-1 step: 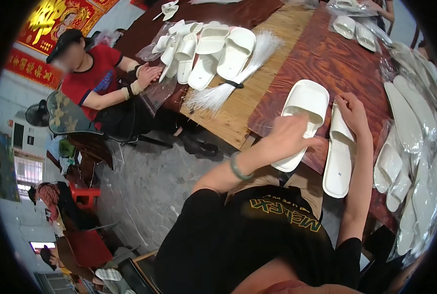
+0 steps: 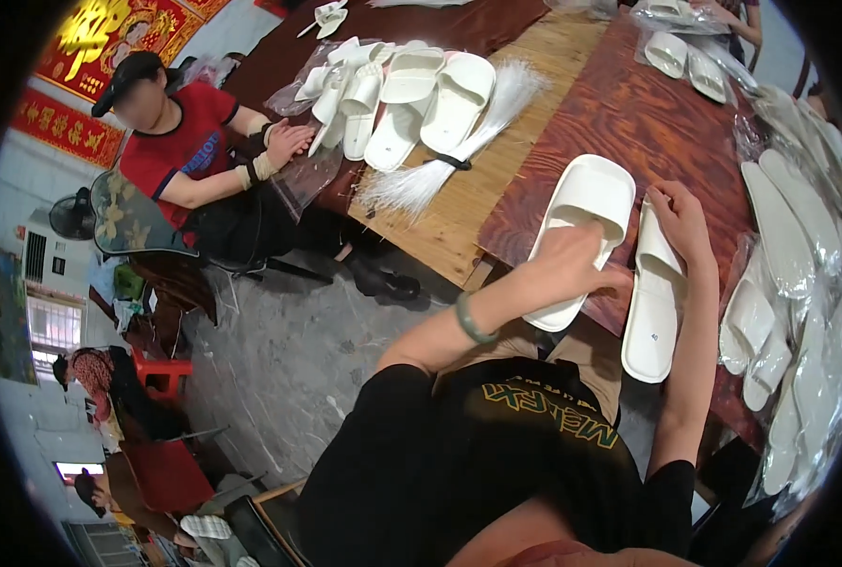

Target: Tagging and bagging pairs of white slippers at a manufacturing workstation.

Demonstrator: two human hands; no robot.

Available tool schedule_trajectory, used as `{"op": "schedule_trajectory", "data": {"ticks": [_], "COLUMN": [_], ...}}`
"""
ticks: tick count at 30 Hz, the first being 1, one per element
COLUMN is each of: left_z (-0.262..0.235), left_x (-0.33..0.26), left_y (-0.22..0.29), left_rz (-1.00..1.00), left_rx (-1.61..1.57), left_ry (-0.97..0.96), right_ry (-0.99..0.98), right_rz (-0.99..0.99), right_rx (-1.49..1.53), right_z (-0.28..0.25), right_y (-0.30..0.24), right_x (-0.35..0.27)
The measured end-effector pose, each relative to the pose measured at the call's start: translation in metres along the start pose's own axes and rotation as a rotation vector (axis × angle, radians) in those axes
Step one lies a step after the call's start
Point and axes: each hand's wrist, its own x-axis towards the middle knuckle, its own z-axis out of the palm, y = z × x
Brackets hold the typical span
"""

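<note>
White slipper [image 2: 586, 203] lies sole-down on the dark tabletop [image 2: 629, 113] before you — your left hand [image 2: 572, 260] presses into its strap opening, fingers closed on it. Your right hand [image 2: 678, 219] pinches the second slipper [image 2: 652, 302] on its edge. Judged: pairing them; next needs aligning both.

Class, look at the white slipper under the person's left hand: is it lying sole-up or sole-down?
Sole-down: the white slipper shows its strap and footbed upward, left hand pressing on it.

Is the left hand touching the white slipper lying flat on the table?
Touching. The head view shows the left hand resting on the white slipper, fingers pressed onto its strap.
</note>
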Motion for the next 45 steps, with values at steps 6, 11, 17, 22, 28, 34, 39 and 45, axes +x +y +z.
{"op": "schedule_trajectory", "data": {"ticks": [6, 11, 17, 22, 28, 34, 39, 45], "left_z": [0.056, 0.066, 0.047, -0.026, -0.172, -0.196, -0.033, 0.000], "left_x": [0.047, 0.052, 0.045, 0.046, 0.067, 0.204, 0.360, 0.381], "left_y": [0.004, 0.004, -0.011, -0.041, -0.244, -0.244, -0.109, -0.117], "left_rz": [0.019, 0.072, 0.088, 0.070, 0.495, 0.208, 0.621, 0.633], "left_rx": [0.009, -0.009, -0.050, -0.078, 0.685, 0.204, -0.120, -0.221], "left_ry": [0.080, 0.144, 0.248, 0.294, 0.606, 0.238, 0.066, 0.015], "right_ry": [0.052, 0.057, 0.350, 0.495, 0.465, 0.126, 0.477, 0.370], "right_rz": [0.015, 0.055, 0.052, 0.122, 0.121, 0.115, -0.124, -0.116], "right_rx": [0.078, 0.088, 0.248, 0.252, -0.121, -0.570, -0.410, -0.507], "right_z": [-0.003, -0.007, -0.015, -0.036, 0.014, 0.010, 0.027, 0.027], "right_y": [0.010, 0.010, 0.031, 0.088, 0.029, 0.068, 0.084, 0.078], "right_x": [0.004, 0.000, 0.007, 0.009, 0.032, 0.026, 0.044, 0.031]}}
